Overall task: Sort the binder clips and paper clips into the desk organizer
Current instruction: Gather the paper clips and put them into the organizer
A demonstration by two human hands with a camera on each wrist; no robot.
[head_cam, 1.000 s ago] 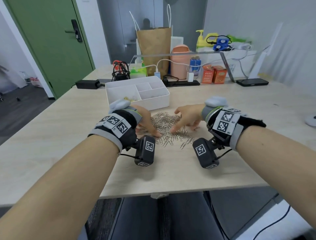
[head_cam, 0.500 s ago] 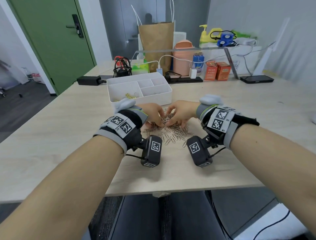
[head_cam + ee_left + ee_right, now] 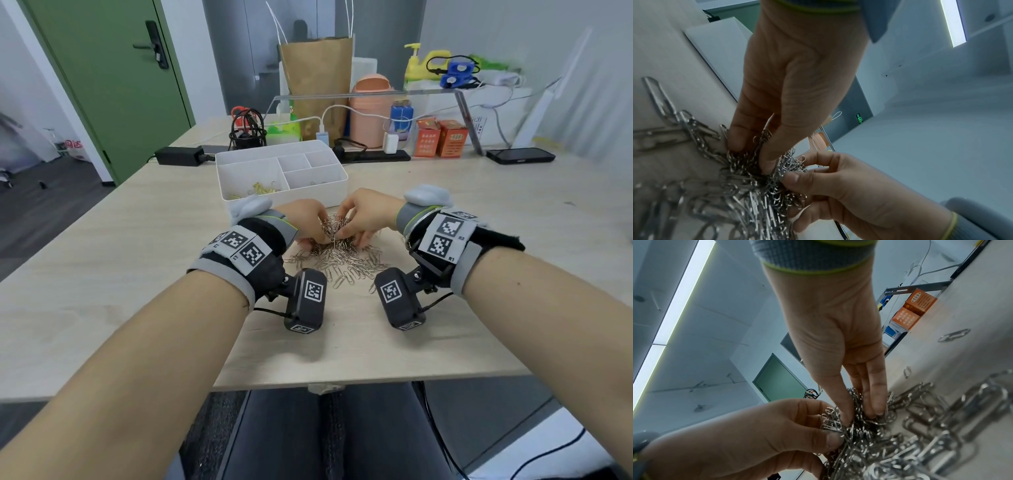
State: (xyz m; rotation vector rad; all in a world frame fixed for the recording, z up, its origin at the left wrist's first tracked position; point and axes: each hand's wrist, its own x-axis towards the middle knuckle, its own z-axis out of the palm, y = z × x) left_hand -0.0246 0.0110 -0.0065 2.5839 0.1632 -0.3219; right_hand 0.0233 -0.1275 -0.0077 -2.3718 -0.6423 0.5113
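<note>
Both hands are in the heap of silver wire paper clips (image 3: 337, 255) on the pale wood counter (image 3: 102, 291), right in front of the white plastic desk organizer (image 3: 284, 192). Left hand (image 3: 305, 222) has thumb + fingers pinched on a tangled clump of clips, and the right hand (image 3: 366, 214) is pinched on the same clump from the other side, so the 2 hands nearly touch. Way too many clips to count, easily dozens, w/ the rest fanned out flat toward the counter's near edge. The organizer has 4 compartments: the big left one holds a few small yellow binder clips (image 3: 262, 189), can't tell the exact no. Behind the organizer: 2 orange boxes (image 3: 440, 137), 1 brown paper bag (image 3: 317, 75), 1 black phone (image 3: 520, 156).
</note>
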